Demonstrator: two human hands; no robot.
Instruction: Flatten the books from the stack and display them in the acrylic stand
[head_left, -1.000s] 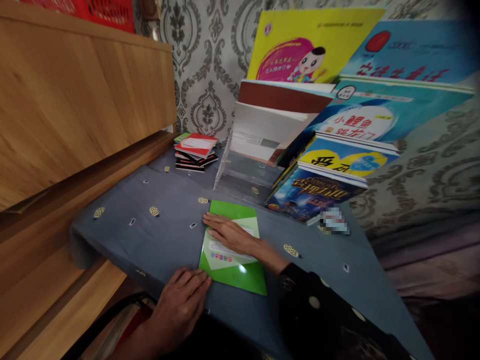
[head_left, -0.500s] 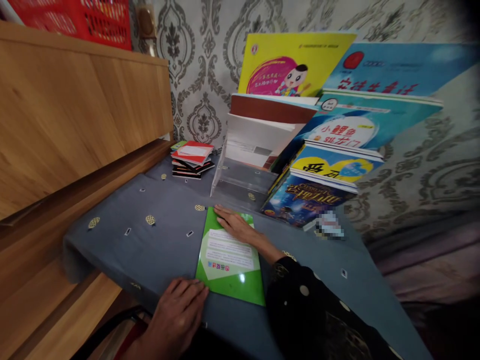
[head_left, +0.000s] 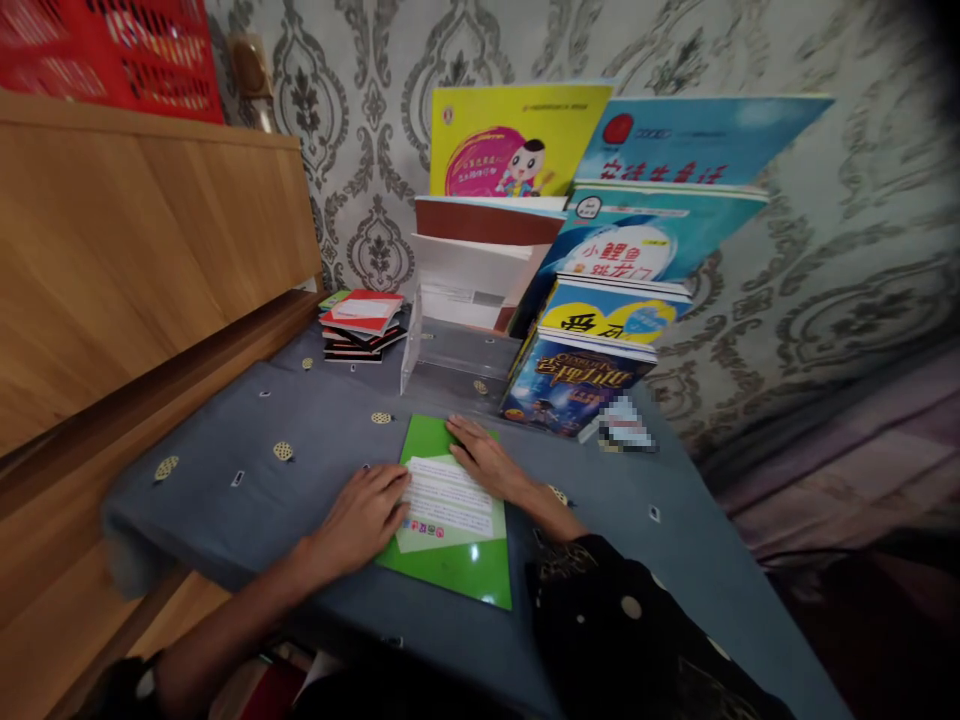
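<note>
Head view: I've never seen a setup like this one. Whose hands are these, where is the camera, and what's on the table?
There is no machine here: these are a person's bare hands, seen by a camera worn on that person's head, looking forward and down. The left hand rests at the left edge of a green booklet; the right hand lies on its upper right part. Neither has a closed grip; the booklet lies flat on the patterned cloth. Behind it are a small booklet stack and a clear rack of books.

Dim, soft light, white glare on the green book (head_left: pixel 450 505), black upper-right corner
</note>
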